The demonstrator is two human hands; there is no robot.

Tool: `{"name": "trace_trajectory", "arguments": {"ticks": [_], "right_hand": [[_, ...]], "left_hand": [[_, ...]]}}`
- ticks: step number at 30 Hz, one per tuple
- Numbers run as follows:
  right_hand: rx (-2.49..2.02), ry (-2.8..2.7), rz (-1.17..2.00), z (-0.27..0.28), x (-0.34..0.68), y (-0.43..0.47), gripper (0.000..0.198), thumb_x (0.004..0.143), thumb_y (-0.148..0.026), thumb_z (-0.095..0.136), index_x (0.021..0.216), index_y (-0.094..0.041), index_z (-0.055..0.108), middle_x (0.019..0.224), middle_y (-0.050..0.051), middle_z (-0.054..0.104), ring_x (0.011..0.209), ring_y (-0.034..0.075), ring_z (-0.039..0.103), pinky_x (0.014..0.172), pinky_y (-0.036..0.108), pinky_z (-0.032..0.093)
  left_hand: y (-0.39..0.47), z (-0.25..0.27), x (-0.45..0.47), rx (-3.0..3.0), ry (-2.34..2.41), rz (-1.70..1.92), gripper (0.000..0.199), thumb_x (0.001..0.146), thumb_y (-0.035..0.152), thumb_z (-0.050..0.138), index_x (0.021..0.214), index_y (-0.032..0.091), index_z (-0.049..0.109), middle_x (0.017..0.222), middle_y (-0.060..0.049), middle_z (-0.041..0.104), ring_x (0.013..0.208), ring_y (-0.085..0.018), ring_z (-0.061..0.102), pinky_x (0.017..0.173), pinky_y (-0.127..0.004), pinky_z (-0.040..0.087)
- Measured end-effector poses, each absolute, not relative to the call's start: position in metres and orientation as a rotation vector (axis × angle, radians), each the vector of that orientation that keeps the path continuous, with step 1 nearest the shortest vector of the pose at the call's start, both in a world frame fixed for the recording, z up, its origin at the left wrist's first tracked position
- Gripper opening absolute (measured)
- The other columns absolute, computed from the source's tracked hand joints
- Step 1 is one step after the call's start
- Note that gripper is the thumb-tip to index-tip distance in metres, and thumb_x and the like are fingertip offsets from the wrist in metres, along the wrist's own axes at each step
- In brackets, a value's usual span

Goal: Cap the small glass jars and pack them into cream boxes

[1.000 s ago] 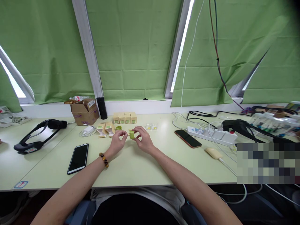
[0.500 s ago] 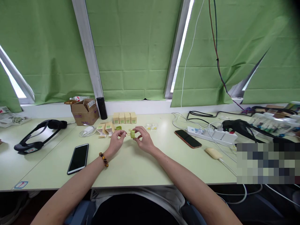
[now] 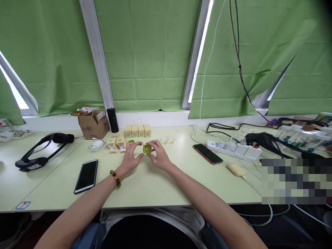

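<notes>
Between thumb and fingers, my right hand (image 3: 160,155) grips a small square green case (image 3: 147,148), held just over the table with its hollow side facing me. My left hand (image 3: 131,157) is at the case's left side, thumb and fingers apart in a C shape; I see no firm contact. Behind the left fingertips another green piece (image 3: 131,141) shows only in part. Two opened small cardboard boxes (image 3: 112,144) lie left of it. Two clear little containers with yellow bits (image 3: 164,141) are to the right, beyond my right hand.
A row of closed small boxes (image 3: 137,131) stands near the wall, beside a black cylinder (image 3: 112,120) and a carton (image 3: 93,125). Phones lie left (image 3: 86,176) and right (image 3: 207,153). A power strip (image 3: 234,150) with cables is at right, a black headset (image 3: 44,150) at left.
The green case has turned so its hollow side faces me. My left hand has gone from a pinch by the case's strap to spread fingers beside it.
</notes>
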State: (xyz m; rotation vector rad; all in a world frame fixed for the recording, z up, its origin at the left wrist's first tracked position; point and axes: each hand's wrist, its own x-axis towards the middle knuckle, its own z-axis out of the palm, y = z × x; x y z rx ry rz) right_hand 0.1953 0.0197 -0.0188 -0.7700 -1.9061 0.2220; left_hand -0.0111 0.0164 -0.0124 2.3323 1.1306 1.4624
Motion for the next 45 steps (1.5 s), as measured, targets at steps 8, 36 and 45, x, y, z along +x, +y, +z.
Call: {"name": "trace_trajectory", "arguments": {"ticks": [8, 36, 45], "right_hand": [[-0.591, -1.992, 0.072, -0.014, 0.194, 0.017, 0.053, 0.092, -0.012, 0.060, 0.142, -0.025, 0.046, 0.126, 0.014, 0.060, 0.117, 0.030, 0.060, 0.086, 0.048, 0.064], [-0.458, -2.055, -0.373, -0.008, 0.192, 0.018, 0.026, 0.103, -0.013, 0.045, 0.125, -0.019, 0.058, 0.127, 0.021, 0.060, 0.118, 0.030, 0.062, 0.085, 0.047, 0.062], [-0.470, -2.017, -0.320, -0.011, 0.192, 0.019, 0.024, 0.103, -0.016, 0.048, 0.125, -0.020, 0.060, 0.127, 0.018, 0.061, 0.119, 0.028, 0.062, 0.090, 0.046, 0.061]], "left_hand": [[0.018, -0.012, -0.011, 2.468, 1.028, 1.474, 0.043, 0.090, 0.031, 0.075, 0.131, 0.027, 0.061, 0.129, -0.009, 0.068, 0.124, -0.029, 0.053, 0.109, -0.052, 0.044], [0.018, -0.011, -0.013, 2.424, 0.837, 1.699, 0.041, 0.092, 0.026, 0.073, 0.133, 0.027, 0.066, 0.123, -0.011, 0.070, 0.120, -0.029, 0.055, 0.104, -0.053, 0.049], [0.016, -0.009, -0.013, 2.421, 0.837, 1.670, 0.042, 0.093, 0.026, 0.072, 0.134, 0.027, 0.065, 0.123, -0.011, 0.070, 0.119, -0.029, 0.056, 0.104, -0.054, 0.048]]}}
